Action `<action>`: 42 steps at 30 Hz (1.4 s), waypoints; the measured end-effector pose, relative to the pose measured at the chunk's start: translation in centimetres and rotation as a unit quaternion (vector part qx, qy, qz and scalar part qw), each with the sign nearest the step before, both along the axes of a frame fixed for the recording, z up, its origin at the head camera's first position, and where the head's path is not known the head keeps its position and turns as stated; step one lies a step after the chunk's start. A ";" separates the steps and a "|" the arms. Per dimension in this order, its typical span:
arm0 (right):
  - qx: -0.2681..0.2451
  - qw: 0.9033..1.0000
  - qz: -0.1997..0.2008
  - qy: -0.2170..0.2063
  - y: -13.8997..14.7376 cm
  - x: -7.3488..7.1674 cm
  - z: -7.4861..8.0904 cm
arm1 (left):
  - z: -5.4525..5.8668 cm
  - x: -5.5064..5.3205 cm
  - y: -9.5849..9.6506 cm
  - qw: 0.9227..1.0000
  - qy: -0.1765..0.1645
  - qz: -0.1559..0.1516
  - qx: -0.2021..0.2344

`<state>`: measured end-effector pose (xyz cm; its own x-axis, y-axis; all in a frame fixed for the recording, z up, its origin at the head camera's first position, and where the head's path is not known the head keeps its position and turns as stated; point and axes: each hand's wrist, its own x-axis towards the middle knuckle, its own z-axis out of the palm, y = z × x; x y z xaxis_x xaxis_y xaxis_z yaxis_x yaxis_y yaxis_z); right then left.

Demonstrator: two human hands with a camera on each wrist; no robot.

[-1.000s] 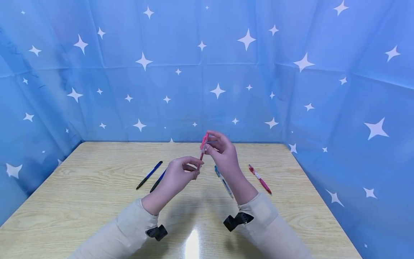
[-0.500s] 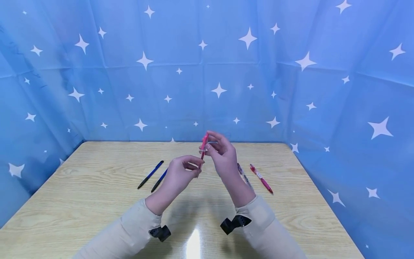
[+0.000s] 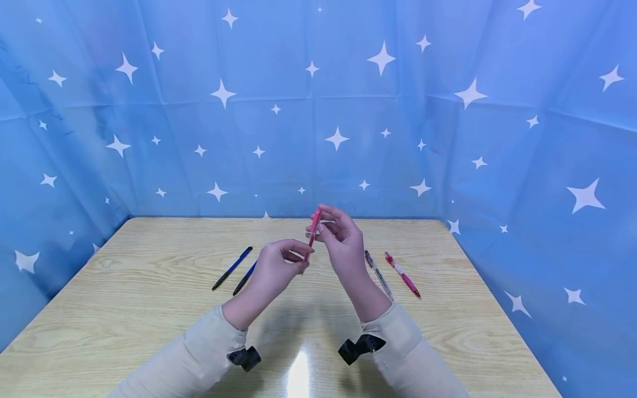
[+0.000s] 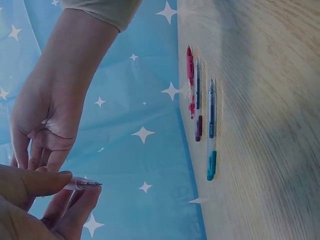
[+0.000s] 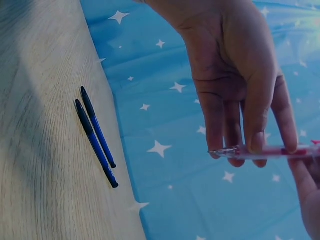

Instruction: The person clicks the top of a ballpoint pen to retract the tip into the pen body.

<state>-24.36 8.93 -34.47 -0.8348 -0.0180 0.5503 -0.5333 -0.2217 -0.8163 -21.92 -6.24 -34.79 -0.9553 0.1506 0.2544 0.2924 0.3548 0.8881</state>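
Holding a pink pen [image 3: 316,222] clear of the table [image 3: 149,331], right there in the middle, slanted, tip end to the near left, clip end to the far right. Pinching the tip end with the left hand [image 3: 271,264], a narrow grip between thumb and fingers, leaving the point exposed in the left wrist view. Pinching the clip end as well, just as narrowly, with the right hand [image 3: 344,243]. Over to the left now: spotting a blue pen [image 3: 231,268] and, just beside it, a second blue pen [image 3: 245,279], partly hidden by the left hand. Across to the right: seeing a clear pen with a purple clip [image 3: 379,275] and, farther right, a pink-and-white pen [image 3: 404,276]. Catching a clear pen with a teal clip [image 4: 211,130] beside these in the left wrist view. Finding a star-patterned blue curtain [image 3: 278,55] at the far side, beyond the table.
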 end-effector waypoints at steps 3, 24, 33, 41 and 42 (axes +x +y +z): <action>0.002 1.000 0.000 -0.001 0.0 -0.1 -0.1 | -0.1 0.0 -0.1 1.000 0.010 -0.004 -0.009; 0.267 0.957 -0.049 -0.103 -0.8 -3.0 -3.3 | -3.1 -2.5 -4.6 0.986 0.027 0.004 -0.166; 0.445 0.889 -0.022 -0.108 -1.0 -4.2 -5.0 | -5.1 -4.0 -6.6 0.972 0.007 0.006 -0.236; 0.560 0.821 0.025 -0.106 -1.0 -4.4 -6.5 | -6.4 -4.8 -7.3 0.961 -0.050 -0.001 -0.273; 0.568 0.816 0.027 -0.102 -1.0 -4.4 -6.8 | -6.5 -4.8 -7.3 0.959 -0.059 -0.002 -0.277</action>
